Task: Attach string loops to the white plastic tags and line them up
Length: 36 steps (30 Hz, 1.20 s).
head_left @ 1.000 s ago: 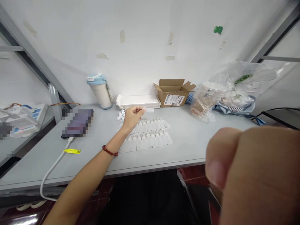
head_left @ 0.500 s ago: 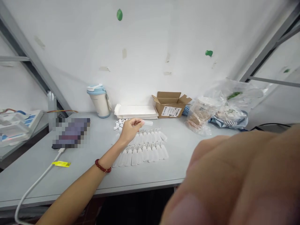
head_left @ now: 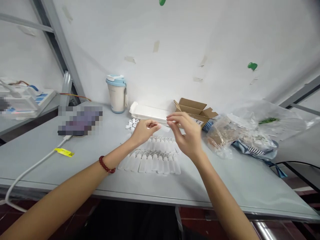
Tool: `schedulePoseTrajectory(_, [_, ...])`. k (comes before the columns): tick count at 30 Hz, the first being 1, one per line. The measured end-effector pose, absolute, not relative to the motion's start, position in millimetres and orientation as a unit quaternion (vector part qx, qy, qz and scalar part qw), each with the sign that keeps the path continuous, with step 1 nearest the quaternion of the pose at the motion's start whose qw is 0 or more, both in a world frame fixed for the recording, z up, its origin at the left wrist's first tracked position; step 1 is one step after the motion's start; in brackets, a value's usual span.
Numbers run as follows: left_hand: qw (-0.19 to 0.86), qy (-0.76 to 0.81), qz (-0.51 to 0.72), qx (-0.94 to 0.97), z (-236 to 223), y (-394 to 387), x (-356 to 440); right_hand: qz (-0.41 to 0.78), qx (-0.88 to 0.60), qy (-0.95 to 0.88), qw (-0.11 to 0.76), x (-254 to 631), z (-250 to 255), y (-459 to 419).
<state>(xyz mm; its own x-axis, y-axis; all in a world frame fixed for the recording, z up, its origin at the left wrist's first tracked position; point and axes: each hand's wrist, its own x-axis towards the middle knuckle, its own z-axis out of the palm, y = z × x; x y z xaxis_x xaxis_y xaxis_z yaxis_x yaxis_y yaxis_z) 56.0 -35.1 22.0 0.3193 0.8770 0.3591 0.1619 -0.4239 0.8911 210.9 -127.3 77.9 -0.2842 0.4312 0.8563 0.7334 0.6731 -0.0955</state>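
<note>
My left hand [head_left: 143,131], with a dark red bead bracelet on its wrist, pinches a small translucent white tube-like piece [head_left: 163,128] that points right. My right hand [head_left: 188,135] is beside the free end of that piece, thumb and fingers apart and apparently holding nothing. Below both hands, two rows of flat translucent white pieces with thin white loops [head_left: 150,164] lie on the table; my left hand covers part of the back row. Just behind my left hand is a small heap of white plastic parts [head_left: 131,124].
At the back stand a cream-and-blue tumbler [head_left: 117,95], a long white tray-like stack [head_left: 150,111] and an open cardboard box [head_left: 193,106]. Clear plastic bags [head_left: 225,133] lie at right. A phone [head_left: 82,121] with a white cable [head_left: 37,165] lies at left on the grey table [head_left: 252,186].
My right hand has gone from close before the camera to beside the tube-like piece. My left hand keeps its pinch on the piece. The view has shifted and tilted.
</note>
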Motion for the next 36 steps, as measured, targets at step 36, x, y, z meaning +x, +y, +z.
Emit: schedulePoseTrajectory(36, [0.434,0.225,0.449,0.748,96.2,-91.9,4.6,-0.1,-0.495,-0.733,0.455,231.6,-11.0,-85.5])
